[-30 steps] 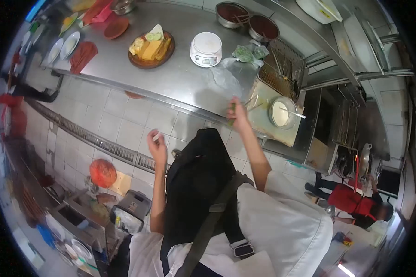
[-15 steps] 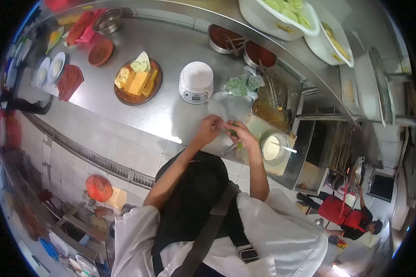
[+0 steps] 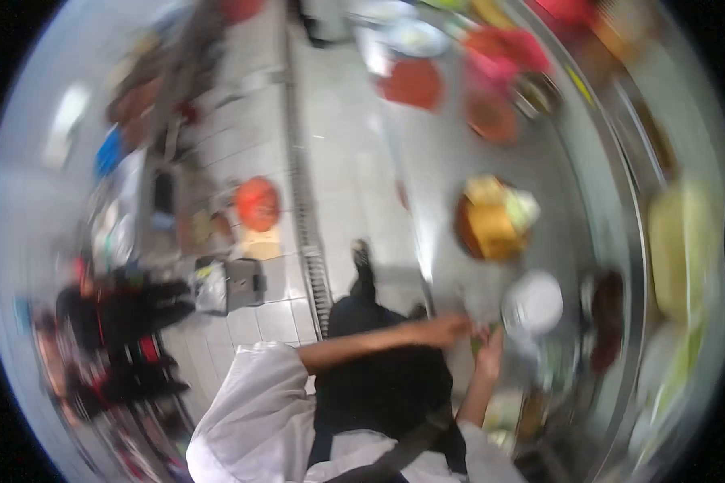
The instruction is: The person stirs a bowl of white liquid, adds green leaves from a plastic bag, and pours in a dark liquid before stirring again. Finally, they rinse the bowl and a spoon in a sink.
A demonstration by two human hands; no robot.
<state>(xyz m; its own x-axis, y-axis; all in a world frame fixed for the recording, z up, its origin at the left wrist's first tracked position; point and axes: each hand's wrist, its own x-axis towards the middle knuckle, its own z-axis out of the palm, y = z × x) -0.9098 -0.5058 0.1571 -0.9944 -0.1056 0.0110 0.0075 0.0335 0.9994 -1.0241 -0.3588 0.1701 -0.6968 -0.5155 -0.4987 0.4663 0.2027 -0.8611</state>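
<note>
My left hand (image 3: 447, 329), blurred, is at the front edge of the steel counter (image 3: 439, 205), its fingers drawn together. What they pinch is too smeared to name. Close beside it, my right hand (image 3: 489, 352) is closed around a slim green item (image 3: 478, 341). Just beyond my hands stands a white kitchen scale (image 3: 533, 303). Past the scale, a round brown plate (image 3: 465, 229) carries yellow-orange pieces and pale green slices. A see-through bag with green contents (image 3: 554, 364) lies to the right of my right hand.
A brown bowl (image 3: 491, 121), a metal bowl (image 3: 536, 94) and a red cloth (image 3: 413, 84) are farther along the counter. A drain (image 3: 304, 225) runs along the floor. To the left are an orange-red bundle (image 3: 258, 204) and people in dark clothes (image 3: 121, 314).
My view has swung left, bringing more floor and people on the left into sight. My hands stay close together at the counter edge. Everything is more blurred.
</note>
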